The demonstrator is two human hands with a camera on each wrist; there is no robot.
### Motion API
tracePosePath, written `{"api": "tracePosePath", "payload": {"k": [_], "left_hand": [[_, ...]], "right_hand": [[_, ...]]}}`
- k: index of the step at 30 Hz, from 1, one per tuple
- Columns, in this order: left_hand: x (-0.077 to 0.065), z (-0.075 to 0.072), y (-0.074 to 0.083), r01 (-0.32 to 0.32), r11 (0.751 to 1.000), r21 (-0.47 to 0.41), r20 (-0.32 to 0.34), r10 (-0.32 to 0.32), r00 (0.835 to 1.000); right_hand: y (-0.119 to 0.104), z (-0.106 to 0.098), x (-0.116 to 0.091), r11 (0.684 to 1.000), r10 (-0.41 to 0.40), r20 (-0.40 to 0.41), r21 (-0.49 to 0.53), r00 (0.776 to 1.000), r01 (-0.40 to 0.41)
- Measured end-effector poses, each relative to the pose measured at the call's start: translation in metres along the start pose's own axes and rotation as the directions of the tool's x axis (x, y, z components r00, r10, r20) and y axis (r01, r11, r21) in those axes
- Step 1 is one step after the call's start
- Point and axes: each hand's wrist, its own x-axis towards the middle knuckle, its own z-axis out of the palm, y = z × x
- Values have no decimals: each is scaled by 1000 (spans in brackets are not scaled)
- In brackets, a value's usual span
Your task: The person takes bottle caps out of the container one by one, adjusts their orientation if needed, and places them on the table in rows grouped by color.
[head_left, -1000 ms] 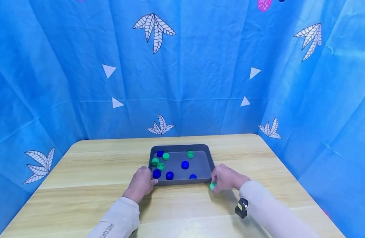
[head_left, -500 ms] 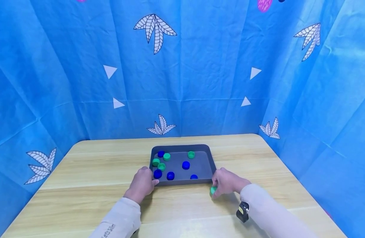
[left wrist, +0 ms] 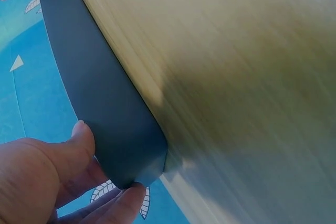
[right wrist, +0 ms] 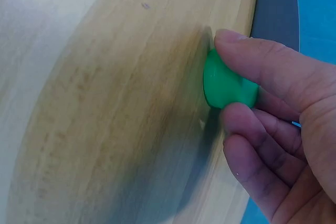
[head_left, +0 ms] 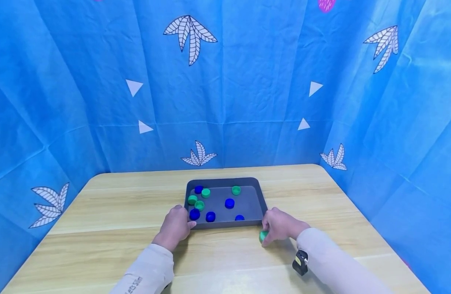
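A dark grey tray (head_left: 225, 224) lies on the wooden table, holding several green and blue bottle caps. My left hand (head_left: 175, 226) grips its near left corner; in the left wrist view the thumb (left wrist: 81, 142) lies at the rim of the tray wall (left wrist: 100, 77) and a fingertip touches the corner. Just outside the near right corner, my right hand (head_left: 280, 224) pinches a green bottle cap (right wrist: 226, 82) between thumb and fingers, low over the table. Inside the tray, a blue cap (head_left: 229, 203) sits near the middle, a green cap (head_left: 235, 190) towards the back.
Most caps cluster at the tray's left side, among them a green cap (head_left: 206, 193) and a blue cap (head_left: 195, 214). The wooden table (head_left: 225, 261) ends at the back against a blue patterned curtain (head_left: 262, 81), which also hangs at both sides.
My right hand has drawn the green bottle cap slightly towards me, away from the tray's corner; in the last half second it holds still. The left hand stays on the tray.
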Motion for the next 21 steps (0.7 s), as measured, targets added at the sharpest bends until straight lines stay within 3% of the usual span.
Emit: {"api": "tracePosePath", "payload": {"k": [21], "left_hand": [[0, 1, 0, -9, 999, 30, -10, 10, 1000]], "right_hand": [[-1, 2, 1, 999, -10, 28, -38, 1000, 11]]}}
